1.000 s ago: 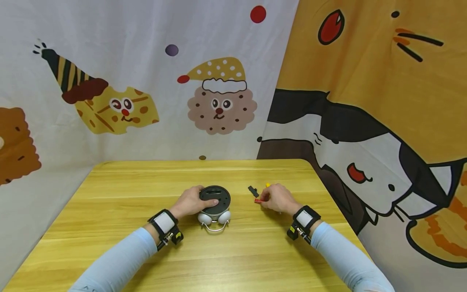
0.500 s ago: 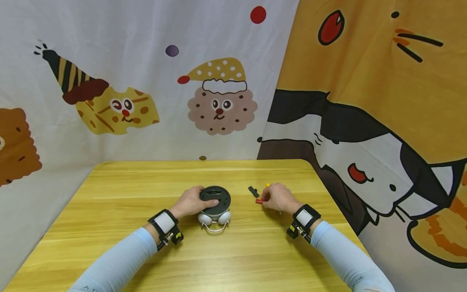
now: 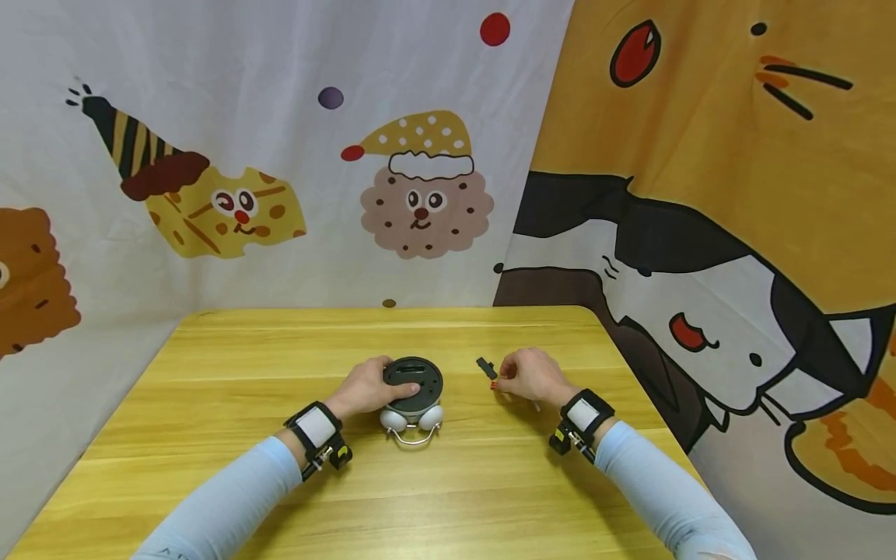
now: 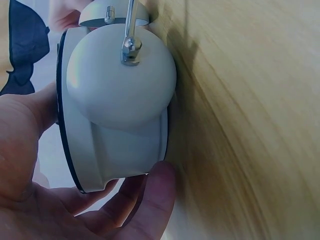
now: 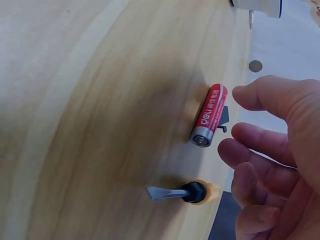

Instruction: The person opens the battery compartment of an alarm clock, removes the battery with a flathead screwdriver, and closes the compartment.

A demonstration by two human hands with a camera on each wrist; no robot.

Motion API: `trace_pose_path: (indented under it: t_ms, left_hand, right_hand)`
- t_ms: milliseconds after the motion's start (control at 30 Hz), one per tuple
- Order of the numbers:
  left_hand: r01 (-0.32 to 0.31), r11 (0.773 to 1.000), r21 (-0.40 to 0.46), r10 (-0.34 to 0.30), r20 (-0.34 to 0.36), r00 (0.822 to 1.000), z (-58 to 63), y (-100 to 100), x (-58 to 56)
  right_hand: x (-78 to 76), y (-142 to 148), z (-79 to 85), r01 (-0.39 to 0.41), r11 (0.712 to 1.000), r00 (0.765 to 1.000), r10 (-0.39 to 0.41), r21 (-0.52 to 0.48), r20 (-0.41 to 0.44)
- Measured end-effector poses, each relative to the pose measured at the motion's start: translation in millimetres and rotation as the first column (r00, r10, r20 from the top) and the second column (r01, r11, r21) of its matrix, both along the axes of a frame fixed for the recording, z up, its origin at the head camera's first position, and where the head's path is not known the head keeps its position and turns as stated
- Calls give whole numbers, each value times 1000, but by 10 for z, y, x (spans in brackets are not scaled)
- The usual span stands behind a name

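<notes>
A white twin-bell alarm clock (image 3: pixel 429 390) lies face down on the table, its black back up and its bells toward the person. My left hand (image 3: pixel 364 386) grips it from the left, thumb over the back and fingers around the side; the left wrist view shows the white bell (image 4: pixel 122 75) close up. A red battery (image 5: pixel 210 115) lies on the table by my right hand (image 3: pixel 535 377). In the right wrist view, the right thumb and fingers are loosely bent and stand apart, with a gap to the battery. A small dark cover (image 3: pixel 486 367) lies just beyond the battery.
A screwdriver (image 5: pixel 202 193) with a flat metal blade and yellow-orange handle lies beside the battery, mostly hidden by the right hand in the head view. The wooden table (image 3: pixel 315 498) ends at a printed cloth (image 3: pixel 245 280) behind it.
My right hand has shifted slightly up and left, its fingers changing position around the battery, which has turned. The yellow screwdriver end is now hidden in the head view. The left hand stays still.
</notes>
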State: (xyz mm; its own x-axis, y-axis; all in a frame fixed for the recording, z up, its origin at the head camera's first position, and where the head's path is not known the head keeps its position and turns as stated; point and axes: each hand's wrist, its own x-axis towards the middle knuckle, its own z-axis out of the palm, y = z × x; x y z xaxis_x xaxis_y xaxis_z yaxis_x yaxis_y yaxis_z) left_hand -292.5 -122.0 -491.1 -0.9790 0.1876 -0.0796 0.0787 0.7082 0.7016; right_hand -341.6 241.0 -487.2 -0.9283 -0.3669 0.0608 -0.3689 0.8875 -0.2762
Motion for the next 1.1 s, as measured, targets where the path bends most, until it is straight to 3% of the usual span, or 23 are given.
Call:
trace_pose_path:
  t_ms: [633, 1100]
  left_hand:
    - [-8, 1000, 11, 8, 6, 1000, 40, 0, 22]
    - [-6, 1000, 10, 6, 13, 1000, 32, -1, 22]
  right_hand:
    - [-69, -111, 134, 60, 998, 998, -60, 21, -22]
    - [-139, -240, 163, 25, 996, 999, -23, 80, -21]
